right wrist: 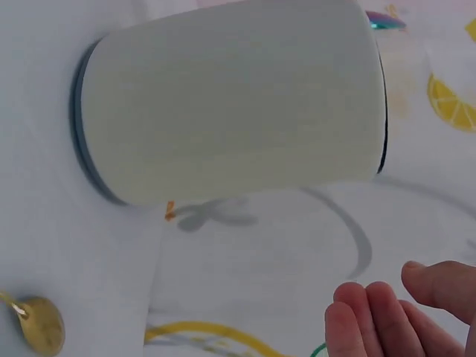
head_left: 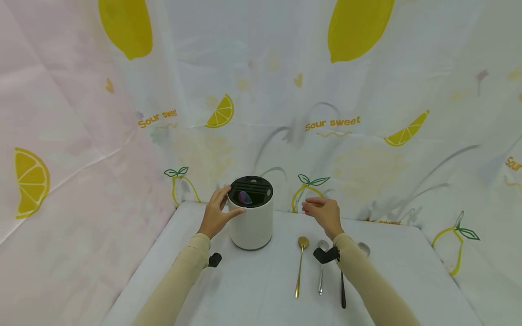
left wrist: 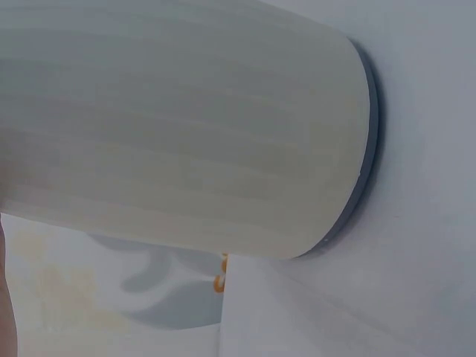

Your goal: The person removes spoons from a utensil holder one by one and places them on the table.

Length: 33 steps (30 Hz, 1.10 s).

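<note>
A white cylindrical utensil holder (head_left: 253, 231) with a black slotted top stands upright on the table. My left hand (head_left: 218, 213) holds it near the upper rim, thumb at the front and fingers on the left side. A rainbow-coloured spoon bowl (right wrist: 385, 21) shows above the holder's top in the right wrist view; the rest of it is hidden. To the right of the holder, apart from it, my right hand (head_left: 324, 213) is in the air with relaxed, slightly bent fingers and nothing in them. The holder's pale side (left wrist: 186, 134) fills much of the left wrist view.
Right of the holder lie a gold spoon (head_left: 302, 258), a silver spoon (head_left: 321, 276) and a dark handle (head_left: 343, 292). Another spoon bowl (head_left: 364, 248) peeks out beside my right sleeve, which hides its remainder. A lemon-print cloth (head_left: 261, 149) hangs behind the white table (head_left: 253, 290).
</note>
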Motion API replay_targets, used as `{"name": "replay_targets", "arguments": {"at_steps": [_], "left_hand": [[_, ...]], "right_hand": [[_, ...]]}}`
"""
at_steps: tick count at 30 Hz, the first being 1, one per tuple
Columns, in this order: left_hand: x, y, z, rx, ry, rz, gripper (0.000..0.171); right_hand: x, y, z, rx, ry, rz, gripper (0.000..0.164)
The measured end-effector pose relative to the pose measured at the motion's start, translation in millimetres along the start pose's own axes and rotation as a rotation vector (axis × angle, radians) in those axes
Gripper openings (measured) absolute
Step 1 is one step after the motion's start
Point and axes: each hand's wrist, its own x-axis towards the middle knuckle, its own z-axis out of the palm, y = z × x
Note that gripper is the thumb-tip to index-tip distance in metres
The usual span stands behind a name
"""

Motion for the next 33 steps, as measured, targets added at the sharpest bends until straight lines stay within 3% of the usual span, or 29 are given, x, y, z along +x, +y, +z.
{"name": "replay_targets", "arguments": {"at_steps": [12, 23, 33], "left_hand": [[0.1, -0.3, -0.1, 0.0, -0.006, 0.003, 0.087], [0.0, -1.2, -1.8, -0.001, 0.004, 0.002, 0.088], [0.1, -1.3, -0.3, -0.008, -0.005, -0.002, 0.088]], "right_hand": [[-1.7, -24.6, 49.8, -0.085, -0.09, -0.134, 0.03], [0.1, -43.5, 88.3, -0.022, -0.206, -0.27, 0.032], [1.5, -42.1, 110.3, -0.08, -0.247, -0.328, 0.033]]}}
